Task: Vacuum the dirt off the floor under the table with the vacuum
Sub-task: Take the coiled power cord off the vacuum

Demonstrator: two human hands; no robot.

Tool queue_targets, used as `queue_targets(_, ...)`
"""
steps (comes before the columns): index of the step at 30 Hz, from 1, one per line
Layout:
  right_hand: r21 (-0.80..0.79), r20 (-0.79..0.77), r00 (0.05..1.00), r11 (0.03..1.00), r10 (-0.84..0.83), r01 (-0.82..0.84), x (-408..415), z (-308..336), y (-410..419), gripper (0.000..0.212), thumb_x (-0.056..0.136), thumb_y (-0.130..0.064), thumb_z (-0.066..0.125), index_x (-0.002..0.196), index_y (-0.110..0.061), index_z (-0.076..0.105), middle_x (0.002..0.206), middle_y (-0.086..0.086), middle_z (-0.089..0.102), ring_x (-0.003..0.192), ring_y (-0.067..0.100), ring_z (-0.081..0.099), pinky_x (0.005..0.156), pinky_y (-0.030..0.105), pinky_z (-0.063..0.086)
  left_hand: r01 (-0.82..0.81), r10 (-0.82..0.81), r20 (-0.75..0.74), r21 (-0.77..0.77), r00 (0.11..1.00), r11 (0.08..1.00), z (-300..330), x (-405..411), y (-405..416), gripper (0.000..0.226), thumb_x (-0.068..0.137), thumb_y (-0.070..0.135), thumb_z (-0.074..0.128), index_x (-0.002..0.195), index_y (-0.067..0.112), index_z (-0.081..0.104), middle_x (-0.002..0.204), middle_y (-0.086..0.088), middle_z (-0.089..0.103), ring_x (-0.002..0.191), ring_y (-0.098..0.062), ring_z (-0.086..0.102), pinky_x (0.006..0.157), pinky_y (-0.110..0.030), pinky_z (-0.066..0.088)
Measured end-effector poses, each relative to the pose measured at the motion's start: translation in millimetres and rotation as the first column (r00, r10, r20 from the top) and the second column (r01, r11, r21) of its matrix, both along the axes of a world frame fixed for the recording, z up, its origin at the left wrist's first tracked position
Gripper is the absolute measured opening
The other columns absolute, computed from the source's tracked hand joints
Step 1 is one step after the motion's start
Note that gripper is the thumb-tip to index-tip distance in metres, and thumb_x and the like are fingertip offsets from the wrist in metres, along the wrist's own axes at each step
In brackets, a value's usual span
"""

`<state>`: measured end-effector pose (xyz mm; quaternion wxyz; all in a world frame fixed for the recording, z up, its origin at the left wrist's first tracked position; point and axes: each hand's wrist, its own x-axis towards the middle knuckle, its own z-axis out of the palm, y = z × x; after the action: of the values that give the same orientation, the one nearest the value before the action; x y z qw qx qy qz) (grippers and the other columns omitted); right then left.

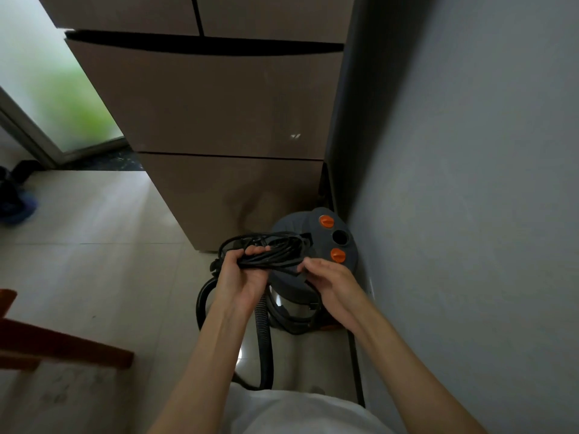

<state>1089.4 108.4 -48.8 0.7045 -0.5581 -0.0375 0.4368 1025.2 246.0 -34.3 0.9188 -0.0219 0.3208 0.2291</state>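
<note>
A grey canister vacuum (313, 233) with two orange knobs and a shiny steel drum stands on the floor in the corner between a fridge and the wall. Its black ribbed hose (263, 333) loops down toward me. Over the vacuum's lid I hold a coiled black power cord (275, 250). My left hand (241, 274) grips the coil from below, fingers curled over it. My right hand (329, 277) pinches the coil's right end.
A tall brown fridge (213, 104) rises right behind the vacuum. A grey wall (470, 183) closes off the right side. Red-brown wooden furniture (62, 343) juts in at lower left. Pale floor tiles (103, 230) stretch left toward a glass door (47, 89) and dark shoes (15, 195).
</note>
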Motion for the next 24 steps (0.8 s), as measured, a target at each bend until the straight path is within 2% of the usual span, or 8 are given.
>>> queue_targets(5,-0.018,-0.096,0.995,0.999,0.033,-0.035,0,1,1,0.02,0.081,-0.034,0.06,0.08,-0.014,0.059,0.066,-0.003,0.053,0.065,0.01,0.051,0.068,0.024,0.04,0.09,-0.089,-0.015,0.111,0.996,0.99,1,-1,-1,0.034,0.101,0.018,0.031,0.068,0.015,0.038,0.049,0.001,0.038,0.054,-0.01,0.035,0.075,-0.027,0.04)
queue_targets(9,-0.038,-0.091,0.996,0.999,-0.015,0.012,5,2,-1,0.019,0.091,-0.018,0.055,0.073,-0.015,0.055,0.06,-0.003,0.05,0.064,0.01,0.049,0.07,0.024,0.04,0.141,-0.143,-0.003,0.182,0.99,0.973,-1,-1,0,0.029,0.1,0.017,0.032,0.071,0.015,0.037,0.052,0.003,0.037,0.046,-0.009,0.04,0.075,-0.026,0.041)
queue_targets(12,-0.071,-0.012,0.997,0.995,-0.078,0.077,6,6,-1,0.021,0.092,-0.008,0.053,0.071,-0.011,0.056,0.064,-0.002,0.054,0.066,0.01,0.053,0.067,0.022,0.043,0.166,-0.171,-0.005,0.271,0.985,0.948,-1,-1,1,0.028,0.1,0.015,0.031,0.072,0.016,0.035,0.053,0.003,0.037,0.046,-0.009,0.04,0.075,-0.026,0.041)
queue_targets(14,-0.128,0.114,0.99,0.987,-0.085,0.1,6,6,0,0.004,0.091,-0.01,0.059,0.087,-0.011,0.059,0.066,-0.001,0.059,0.067,0.01,0.057,0.065,0.021,0.046,0.194,-0.194,-0.036,0.37,0.98,0.909,0,-1,2,0.028,0.1,0.014,0.03,0.073,0.016,0.033,0.054,0.002,0.037,0.048,-0.009,0.04,0.074,-0.027,0.042)
queue_targets(15,-0.171,0.201,0.977,0.98,-0.068,0.104,7,4,0,0.008,0.09,-0.014,0.062,0.097,-0.013,0.058,0.066,0.0,0.062,0.066,0.009,0.059,0.065,0.02,0.048,0.21,-0.208,-0.048,0.412,0.977,0.887,0,0,3,0.027,0.1,0.014,0.03,0.073,0.016,0.032,0.055,0.002,0.036,0.049,-0.009,0.04,0.073,-0.027,0.042)
queue_targets(17,-0.262,0.396,0.917,0.963,0.045,0.065,9,3,2,0.021,0.088,-0.022,0.065,0.108,-0.022,0.057,0.065,0.002,0.063,0.064,0.007,0.062,0.067,0.02,0.051,0.238,-0.233,-0.07,0.47,0.97,0.85,0,0,3,0.027,0.1,0.013,0.03,0.074,0.015,0.032,0.055,0.003,0.037,0.048,-0.009,0.041,0.07,-0.028,0.042)
queue_targets(20,-0.351,0.627,0.755,0.935,0.191,0.055,13,2,5,0.023,0.088,-0.024,0.066,0.11,-0.026,0.068,0.067,-0.009,0.06,0.066,0.007,0.062,0.069,0.018,0.05,0.268,-0.262,-0.087,0.522,0.961,0.81,2,0,2,0.028,0.1,0.012,0.03,0.073,0.014,0.034,0.055,0.003,0.037,0.048,-0.009,0.04,0.068,-0.029,0.04)
queue_targets(24,-0.478,0.747,0.565,0.874,0.35,0.09,22,0,5,0.019,0.089,-0.025,0.065,0.106,-0.021,0.072,0.084,-0.011,0.049,0.079,0.002,0.051,0.073,0.005,0.037,0.313,-0.296,-0.127,0.575,0.947,0.756,1,-1,3,0.029,0.1,0.011,0.033,0.071,0.014,0.037,0.057,0.002,0.038,0.05,-0.01,0.041,0.068,-0.029,0.041)
